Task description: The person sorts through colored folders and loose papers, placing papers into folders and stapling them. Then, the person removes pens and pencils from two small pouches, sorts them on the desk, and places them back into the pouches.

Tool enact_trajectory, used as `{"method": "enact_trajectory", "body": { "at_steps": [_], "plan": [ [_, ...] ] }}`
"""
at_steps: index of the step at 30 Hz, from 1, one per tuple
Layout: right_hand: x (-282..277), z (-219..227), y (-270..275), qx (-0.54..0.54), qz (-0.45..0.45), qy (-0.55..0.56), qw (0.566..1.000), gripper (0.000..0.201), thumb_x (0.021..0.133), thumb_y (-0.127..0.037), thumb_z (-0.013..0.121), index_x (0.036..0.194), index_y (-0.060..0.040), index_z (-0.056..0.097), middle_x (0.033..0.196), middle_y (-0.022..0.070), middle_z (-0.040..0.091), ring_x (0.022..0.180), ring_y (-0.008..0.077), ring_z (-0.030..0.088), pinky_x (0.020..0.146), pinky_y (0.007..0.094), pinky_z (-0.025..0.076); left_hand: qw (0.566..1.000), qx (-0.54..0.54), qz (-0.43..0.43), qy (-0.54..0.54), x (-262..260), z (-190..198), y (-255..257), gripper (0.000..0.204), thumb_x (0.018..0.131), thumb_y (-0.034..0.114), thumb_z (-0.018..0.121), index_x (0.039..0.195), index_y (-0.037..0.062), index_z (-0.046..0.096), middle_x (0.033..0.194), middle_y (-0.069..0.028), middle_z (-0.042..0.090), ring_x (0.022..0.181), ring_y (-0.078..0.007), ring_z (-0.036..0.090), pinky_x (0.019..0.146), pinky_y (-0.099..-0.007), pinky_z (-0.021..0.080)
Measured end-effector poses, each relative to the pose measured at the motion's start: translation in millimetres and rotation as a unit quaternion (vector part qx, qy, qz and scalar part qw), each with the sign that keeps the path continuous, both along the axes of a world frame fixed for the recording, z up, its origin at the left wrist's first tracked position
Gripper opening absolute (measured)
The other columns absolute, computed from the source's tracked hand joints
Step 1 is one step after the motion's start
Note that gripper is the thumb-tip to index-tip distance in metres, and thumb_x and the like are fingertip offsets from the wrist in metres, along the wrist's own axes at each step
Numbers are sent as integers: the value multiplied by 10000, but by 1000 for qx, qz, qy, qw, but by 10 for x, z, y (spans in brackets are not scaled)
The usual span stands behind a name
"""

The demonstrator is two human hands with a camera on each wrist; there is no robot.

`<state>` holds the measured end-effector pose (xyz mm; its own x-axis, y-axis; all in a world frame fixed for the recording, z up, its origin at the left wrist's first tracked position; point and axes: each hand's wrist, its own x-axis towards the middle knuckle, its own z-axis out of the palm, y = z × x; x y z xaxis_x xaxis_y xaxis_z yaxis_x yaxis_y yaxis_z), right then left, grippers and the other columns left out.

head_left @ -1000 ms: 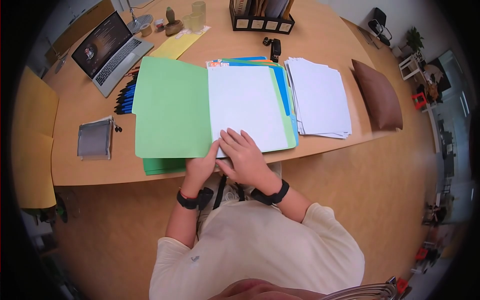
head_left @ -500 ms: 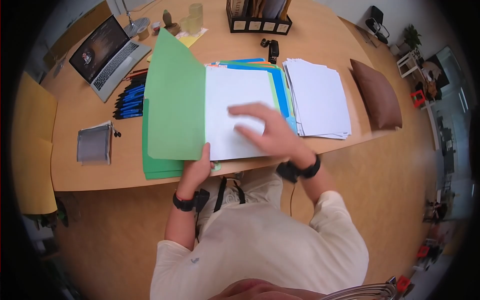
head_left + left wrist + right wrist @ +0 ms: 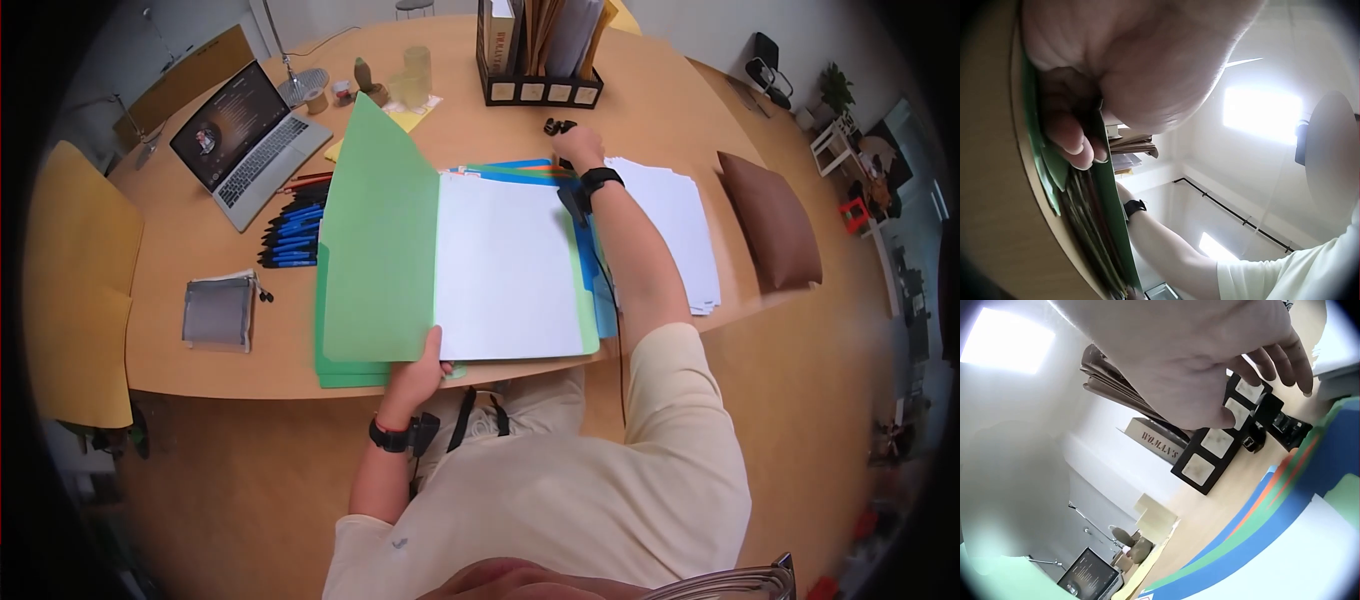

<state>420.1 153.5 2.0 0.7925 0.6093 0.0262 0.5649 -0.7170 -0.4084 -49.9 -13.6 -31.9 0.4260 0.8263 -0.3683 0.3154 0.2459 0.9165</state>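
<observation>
A light green file folder (image 3: pixel 385 255) lies open on the desk, its front cover tilted up, with white paper (image 3: pixel 512 270) inside. My left hand (image 3: pixel 413 380) grips the folder at the bottom of its fold, thumb on top; in the left wrist view its fingers (image 3: pixel 1075 147) curl in under the green card. My right hand (image 3: pixel 580 148) is stretched out beyond the folder's top edge, over a black stapler (image 3: pixel 1282 422). In the right wrist view its fingers are spread and bent loosely, with the stapler just past them. A small black object (image 3: pixel 558 127) sits beside the stapler.
Blue, green and orange folders (image 3: pixel 520 168) lie under the open one. A stack of white paper (image 3: pixel 680 235) is to the right, near a brown cushion (image 3: pixel 775 225). Left are pens (image 3: pixel 295 225), a laptop (image 3: pixel 250 150) and a zip pouch (image 3: pixel 218 312). A file organizer (image 3: pixel 540 90) stands behind.
My right hand has lifted off the paper and reached forward and right to the stapler. The folder's cover has risen from flat to tilted. My left hand stays at the fold.
</observation>
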Motion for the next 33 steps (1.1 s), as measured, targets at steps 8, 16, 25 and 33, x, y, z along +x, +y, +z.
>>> {"method": "enact_trajectory", "body": {
  "at_steps": [8, 16, 25, 33],
  "plan": [
    [278, -233, 51, 34, -37, 60, 997, 396, 910, -282, 678, 1170, -4, 787, 1294, 239, 737, 1268, 416, 675, 1066, 463, 543, 999, 5, 23, -25, -42, -66, -38, 357, 1134, 307, 555, 1024, -21, 646, 773, -50, 647, 624, -132, 620, 586, -323, 510],
    [251, 101, -100, 347, -65, 262, 898, 396, 889, -294, 684, 1040, 71, 713, 1043, 249, 754, 894, 378, 777, 849, 470, 626, 998, 31, 25, -48, -56, -103, -53, 314, 1128, 257, 557, 1068, -38, 644, 810, -59, 652, 634, -150, 638, 607, -337, 530],
    [-853, 882, -127, 388, 94, 418, 816, 371, 1002, -394, 695, 1125, -51, 629, 932, 108, 708, 786, 267, 745, 707, 401, 589, 996, 53, 30, -60, -32, -58, -85, 298, 1121, 240, 565, 1068, -38, 655, 807, -59, 657, 648, -146, 644, 615, -336, 537],
    [-1313, 775, 227, 365, 130, 390, 835, 395, 914, -273, 687, 1098, 76, 670, 1013, 130, 701, 898, 237, 680, 796, 375, 538, 992, 113, 18, -50, -28, -167, -125, 302, 1130, 254, 559, 1072, -29, 649, 848, -58, 646, 645, -141, 630, 599, -321, 535]
  ]
}}
